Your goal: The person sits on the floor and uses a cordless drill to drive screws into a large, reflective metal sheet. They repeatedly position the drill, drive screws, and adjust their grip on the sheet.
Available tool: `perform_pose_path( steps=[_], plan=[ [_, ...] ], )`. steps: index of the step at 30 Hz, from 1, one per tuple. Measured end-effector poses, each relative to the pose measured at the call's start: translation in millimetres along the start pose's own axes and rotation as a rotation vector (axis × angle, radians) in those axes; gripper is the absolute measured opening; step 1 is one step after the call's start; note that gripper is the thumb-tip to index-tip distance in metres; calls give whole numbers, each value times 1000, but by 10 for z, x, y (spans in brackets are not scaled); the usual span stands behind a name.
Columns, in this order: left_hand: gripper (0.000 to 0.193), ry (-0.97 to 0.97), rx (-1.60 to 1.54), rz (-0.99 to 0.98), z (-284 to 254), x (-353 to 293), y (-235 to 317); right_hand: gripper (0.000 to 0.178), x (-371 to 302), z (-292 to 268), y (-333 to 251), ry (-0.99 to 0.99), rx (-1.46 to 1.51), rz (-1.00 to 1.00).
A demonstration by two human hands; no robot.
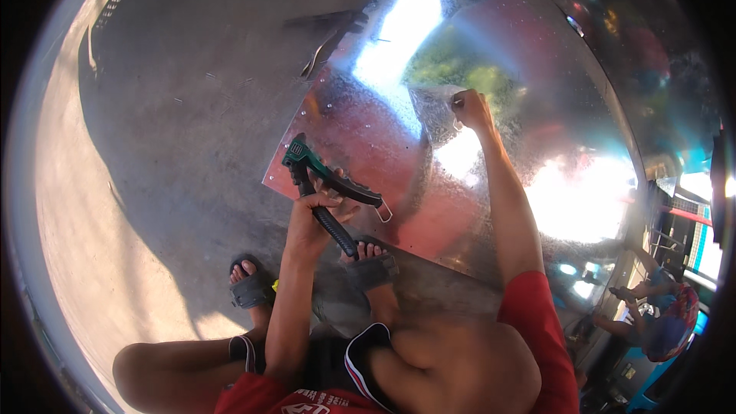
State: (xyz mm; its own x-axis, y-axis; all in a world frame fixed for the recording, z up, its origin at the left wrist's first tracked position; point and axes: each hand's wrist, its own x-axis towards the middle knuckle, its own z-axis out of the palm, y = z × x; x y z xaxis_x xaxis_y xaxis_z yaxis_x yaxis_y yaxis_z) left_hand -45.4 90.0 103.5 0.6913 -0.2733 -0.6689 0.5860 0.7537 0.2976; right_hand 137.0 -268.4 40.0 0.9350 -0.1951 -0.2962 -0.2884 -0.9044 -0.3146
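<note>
My left hand (316, 218) is wrapped round one black grip of a hand riveter (297, 155) with a green head. The riveter's handles are spread apart, and a wire loop hangs at the end of the upper one. It is held over the near left corner of a shiny metal sheet (452, 222). My right hand (473, 111) is closed above the sheet's middle, its arm stretched forward. Something small and dark shows at its fingers, too small to name. Several small rivet-like dots (330, 105) run along the sheet's left edge.
A dark, narrow tool (326, 50) lies by the sheet's far left edge. Another curved metal sheet (613, 23) rises at the right. My sandalled feet (373, 268) stand at the near edge on the concrete floor (176, 130). Another person (667, 318) is at the lower right.
</note>
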Motion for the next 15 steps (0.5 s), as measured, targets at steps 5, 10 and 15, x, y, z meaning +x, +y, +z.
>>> perform_pose_path(
  steps=[5, 10, 15],
  plan=[
    [71, 33, 124, 67, -73, 61, 145, 14, -82, 351, 113, 119, 64, -122],
    [76, 66, 223, -64, -143, 18, 279, 18, -283, 249, 249, 147, 56, -43],
    [80, 42, 219, -73, -131, -59, 283, 22, -355, 290, 206, 99, 232, -149]
  ],
)
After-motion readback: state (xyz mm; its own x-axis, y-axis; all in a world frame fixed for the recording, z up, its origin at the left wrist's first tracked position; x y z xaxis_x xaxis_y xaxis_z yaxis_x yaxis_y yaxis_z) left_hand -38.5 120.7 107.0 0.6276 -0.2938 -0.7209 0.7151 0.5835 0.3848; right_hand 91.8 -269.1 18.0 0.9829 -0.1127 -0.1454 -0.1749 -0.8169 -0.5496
